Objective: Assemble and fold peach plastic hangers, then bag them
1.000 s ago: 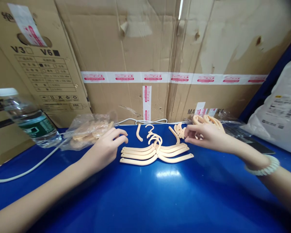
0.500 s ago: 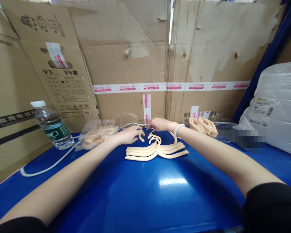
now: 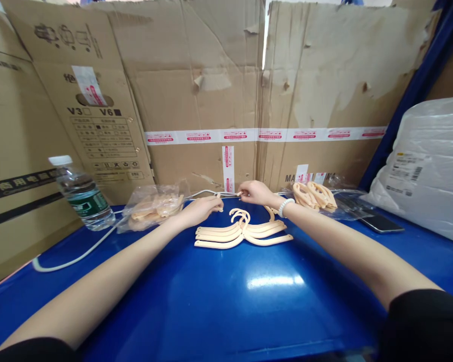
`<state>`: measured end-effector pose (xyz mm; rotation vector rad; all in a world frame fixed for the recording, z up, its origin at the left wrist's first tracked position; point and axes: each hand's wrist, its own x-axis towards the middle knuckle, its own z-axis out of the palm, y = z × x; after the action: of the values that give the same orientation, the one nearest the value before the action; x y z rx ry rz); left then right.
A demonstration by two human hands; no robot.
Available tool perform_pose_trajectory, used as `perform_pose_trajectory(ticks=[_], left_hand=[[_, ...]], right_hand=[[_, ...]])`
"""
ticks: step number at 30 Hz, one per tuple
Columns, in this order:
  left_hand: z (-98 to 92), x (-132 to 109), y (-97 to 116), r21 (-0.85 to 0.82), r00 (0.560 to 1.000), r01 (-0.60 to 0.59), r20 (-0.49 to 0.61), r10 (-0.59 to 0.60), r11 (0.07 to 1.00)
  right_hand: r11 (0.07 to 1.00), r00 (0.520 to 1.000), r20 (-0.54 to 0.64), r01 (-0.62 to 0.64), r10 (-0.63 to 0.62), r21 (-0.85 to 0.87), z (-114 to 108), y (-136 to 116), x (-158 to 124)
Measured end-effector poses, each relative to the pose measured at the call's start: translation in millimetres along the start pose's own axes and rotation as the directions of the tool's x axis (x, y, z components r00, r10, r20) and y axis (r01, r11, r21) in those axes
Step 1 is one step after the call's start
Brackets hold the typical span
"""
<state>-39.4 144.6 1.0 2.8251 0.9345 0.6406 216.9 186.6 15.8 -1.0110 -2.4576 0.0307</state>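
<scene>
Hook piece (image 3: pixel 219 208) gripped in curled left hand (image 3: pixel 202 209); second hook piece (image 3: pixel 239 193) pinched by right hand (image 3: pixel 255 192), just behind hanger stack (image 3: pixel 245 234).

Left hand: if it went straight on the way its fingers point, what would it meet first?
Probably the right hand, whose fingertips face the left hand across a short gap over the white cable; depth is unclear.

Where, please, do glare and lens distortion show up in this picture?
Head view: a white glare patch lies on the blue table nearer the camera than the hangers; the cardboard boxes lean and bow toward the corners; the forearms look stretched at the bottom edge; little seems blurred.
</scene>
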Motion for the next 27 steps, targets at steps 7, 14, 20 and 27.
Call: perform_pose_trajectory(ticks=[7,14,20,27], left_hand=[[-8.7,-30.4,58.1,-0.256,0.969,0.012,-0.237,-0.075,0.967],[14.9,-54.2,114.6,-0.705,0.89,0.189,-0.171,-0.423,0.684],[24.6,-54.2,127.7,-0.959,0.727,0.208,0.02,-0.687,0.192],[31.0,-57.8,132.0,-0.971,0.748,0.229,0.126,-0.651,0.075]], right_hand=[[0.897,0.889,-0.353,-0.126,0.291,0.423,-32.7,-47.7,-60.1],[0.438,0.87,-0.165,-0.063,0.464,0.897,-23.1,-104.5,-120.0],[0.139,0.887,0.023,-0.097,0.461,0.985,-6.6,-116.2,-131.8],[0.045,0.875,0.146,-0.188,0.462,0.981,5.3,-122.4,-132.9]])
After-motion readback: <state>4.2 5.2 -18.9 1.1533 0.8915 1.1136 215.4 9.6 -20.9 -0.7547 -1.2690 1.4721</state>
